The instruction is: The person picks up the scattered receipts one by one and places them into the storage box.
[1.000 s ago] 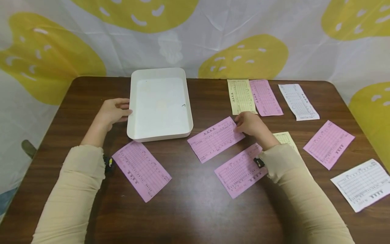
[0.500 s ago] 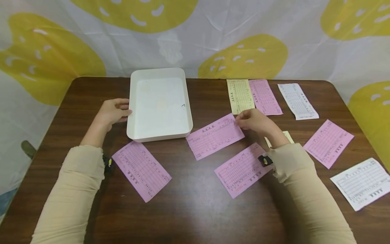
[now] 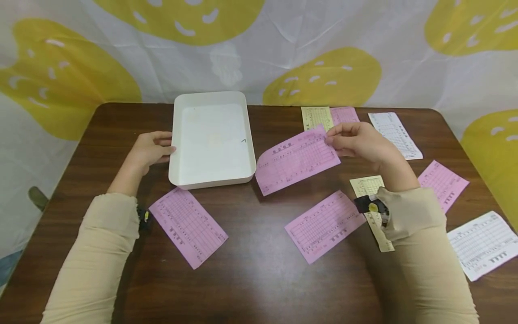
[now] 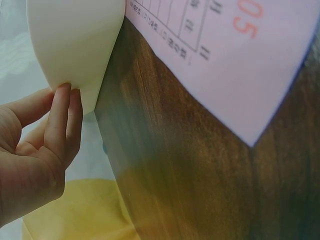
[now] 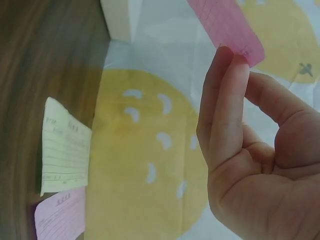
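In the head view my right hand [image 3: 364,141] pinches a pink printed slip [image 3: 297,159] by its right end. The slip is raised off the table, slightly bowed, and its left end is close to the right front corner of a white shallow tray [image 3: 212,182]. The right wrist view shows the slip [image 5: 235,30] between thumb and fingertips. My left hand [image 3: 149,150] grips the tray's left wall. In the left wrist view, the thumb and fingers of that hand [image 4: 45,135] meet at the tray's rim [image 4: 75,55]. The tray holds no slips.
On the brown table [image 3: 251,279] lie more slips: a pink one [image 3: 188,227] before the tray, another pink one [image 3: 323,227] mid-right, and a yellow one [image 3: 368,184] partly under the right wrist. Several others lie at the back and right, including a white one [image 3: 483,245]. A patterned cloth [image 3: 243,49] hangs behind.
My right hand has lifted the pink slip from the table and moved it up and to the right, partly covering the slips at the back. The left hand and tray have stayed put.
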